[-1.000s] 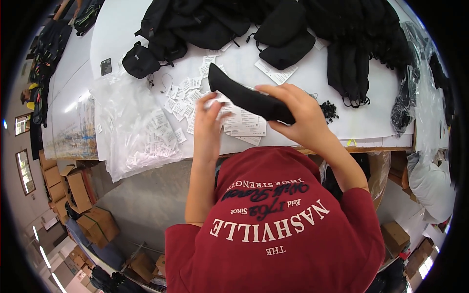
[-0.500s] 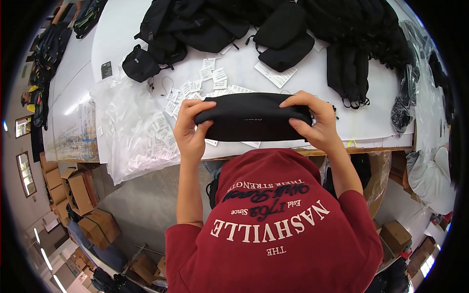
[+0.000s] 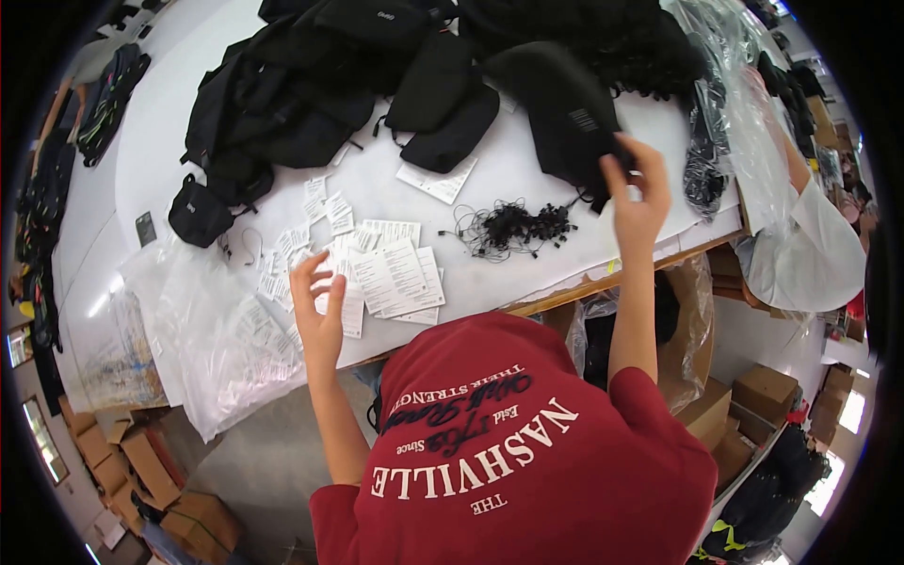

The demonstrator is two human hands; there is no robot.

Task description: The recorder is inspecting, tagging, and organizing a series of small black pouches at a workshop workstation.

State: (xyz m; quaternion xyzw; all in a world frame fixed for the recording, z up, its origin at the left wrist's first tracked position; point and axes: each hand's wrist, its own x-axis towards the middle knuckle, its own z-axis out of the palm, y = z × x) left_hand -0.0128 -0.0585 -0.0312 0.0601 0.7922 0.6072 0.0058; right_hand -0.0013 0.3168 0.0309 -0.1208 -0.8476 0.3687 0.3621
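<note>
My right hand (image 3: pixel 640 193) grips the near end of a long black fabric pouch (image 3: pixel 570 118), slightly blurred, at the right part of the white table (image 3: pixel 471 221). The pouch slants away toward a heap of black bags. My left hand (image 3: pixel 318 299) is empty, fingers apart, just over the left side of some printed white sheets (image 3: pixel 391 278). Small white labels (image 3: pixel 320 202) lie scattered beyond those sheets. Between my hands sits a tangle of thin black cords (image 3: pixel 523 229).
Black bags (image 3: pixel 282 89) are heaped along the far side, with a small black pouch (image 3: pixel 200 212) at left. A clear plastic bag (image 3: pixel 207 330) hangs over the table's near left edge. More clear plastic (image 3: pixel 730 104) lies at right. Cardboard boxes (image 3: pixel 202 523) stand on the floor.
My left hand has let go of the black pouch and moved down beside the sheets. My right hand has carried the pouch to the far right. The view has turned rightward.
</note>
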